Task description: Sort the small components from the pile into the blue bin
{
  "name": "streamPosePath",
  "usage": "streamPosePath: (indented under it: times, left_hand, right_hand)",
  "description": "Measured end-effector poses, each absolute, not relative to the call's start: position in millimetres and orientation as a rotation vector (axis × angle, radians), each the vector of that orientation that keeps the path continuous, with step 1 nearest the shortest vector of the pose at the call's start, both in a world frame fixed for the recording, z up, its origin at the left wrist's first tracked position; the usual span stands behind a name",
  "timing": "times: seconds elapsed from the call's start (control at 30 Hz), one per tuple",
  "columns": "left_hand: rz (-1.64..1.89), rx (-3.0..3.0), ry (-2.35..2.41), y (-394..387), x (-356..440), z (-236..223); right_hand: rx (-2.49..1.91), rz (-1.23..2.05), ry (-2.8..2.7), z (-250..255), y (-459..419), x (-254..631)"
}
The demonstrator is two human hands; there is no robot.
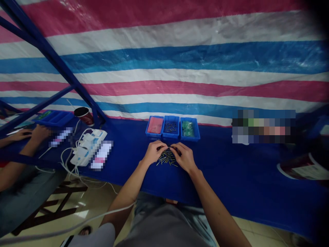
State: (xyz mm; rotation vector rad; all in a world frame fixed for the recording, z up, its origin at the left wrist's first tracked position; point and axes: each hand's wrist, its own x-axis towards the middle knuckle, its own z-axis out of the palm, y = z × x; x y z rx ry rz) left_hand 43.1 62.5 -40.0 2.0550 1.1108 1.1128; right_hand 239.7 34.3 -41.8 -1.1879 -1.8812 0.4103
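My left hand (154, 152) and my right hand (183, 156) meet over the blue tabletop, fingertips almost touching. Both are closed in a pinch, and a thin, small rod seems to span the gap between them; its details are too small to make out. Right below the fingertips lies a loose pile of thin dark rods (166, 158) with yellowish glints, pointing in many directions. Just beyond my hands stand three small blue bins side by side: the left bin (153, 136) holds flat pink pieces (155, 124), the middle bin (171, 136) dark thin pieces (170, 127), the right bin (190, 138) green pieces (188, 129).
Left of me are a white power strip (88, 147) with cables, a phone (102, 156) and a dark red cup (84, 116). Another person's hands (38, 133) work near a blue tray (55, 117). Another cup (304, 167) is at right. Striped sheeting (180, 75) hangs behind.
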Motion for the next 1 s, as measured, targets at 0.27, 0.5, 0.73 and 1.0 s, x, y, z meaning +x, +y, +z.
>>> streamPosePath:
  times: [0.27,0.5,0.73,1.0]
  left_hand:
    - [1.102,2.062,1.099,61.4,43.8,-38.3]
    - [1.107,2.080,1.093,62.1,44.1,-39.2]
    - [1.108,2.075,1.094,62.0,44.2,-40.8]
    - [1.102,2.092,1.080,61.6,44.3,-38.5]
  right_hand:
    - [-1.141,0.459,-1.873,-42.1,34.3,238.8]
    - [-1.184,0.438,-1.893,-40.8,34.1,239.3]
    - [-1.212,0.409,-1.926,-43.0,35.0,240.3]
    - [-1.274,0.401,-1.984,-43.0,36.2,241.6]
